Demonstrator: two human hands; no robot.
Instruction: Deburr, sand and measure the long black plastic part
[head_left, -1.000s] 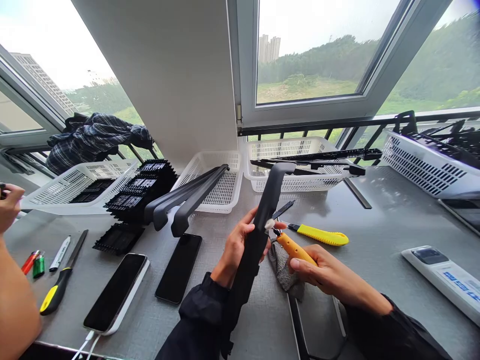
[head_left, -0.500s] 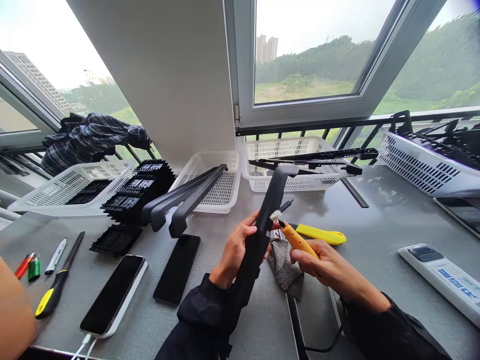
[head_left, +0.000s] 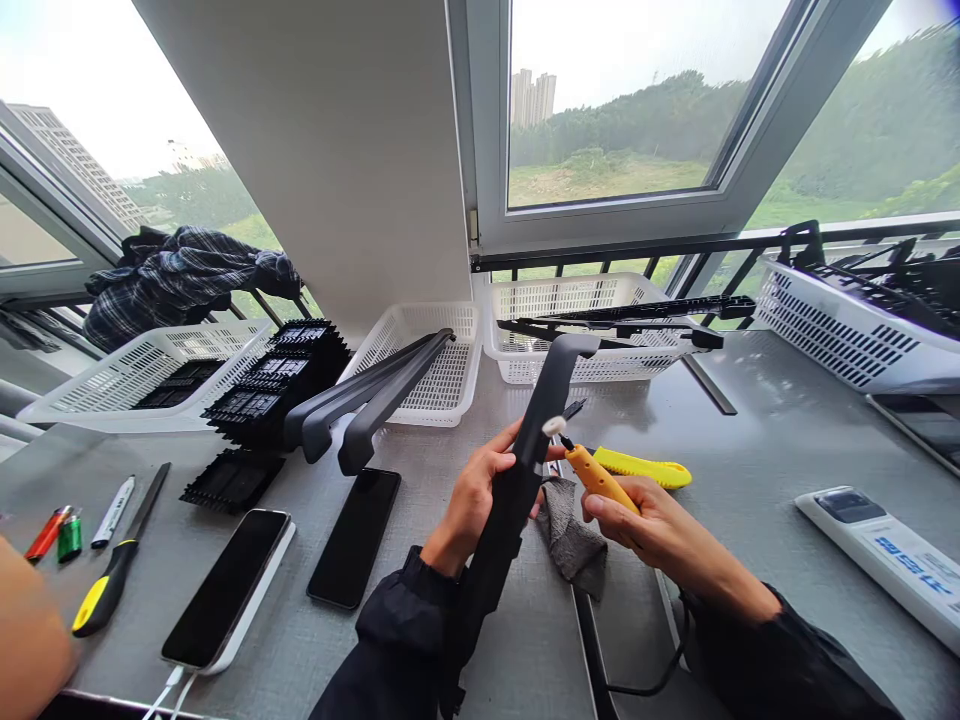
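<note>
My left hand [head_left: 466,505] is closed around a long black plastic trim piece [head_left: 499,530], tilted with its hooked end up and away from me. In my right hand [head_left: 649,515] is a yellow-orange rotary tool [head_left: 600,482] with a dark cord. Its small white polishing head [head_left: 553,427] is at the right edge of the trim piece; whether it presses on it I cannot tell. Below the tool lies a crumpled grey cloth [head_left: 571,540]. A yellow-handled knife [head_left: 645,468] lies just behind my right hand.
White baskets [head_left: 442,408] stand along the window, with similar black trim pieces [head_left: 397,400] across one. To the left are stacked black trays [head_left: 277,375], two phones [head_left: 354,540], a black-and-yellow-handled blade [head_left: 112,585], a marker and lighters. A white device [head_left: 885,550] lies right.
My right hand and the rotary tool have shifted very slightly to the right, and the white head sits a little higher. My left hand and the trim piece are almost unmoved.
</note>
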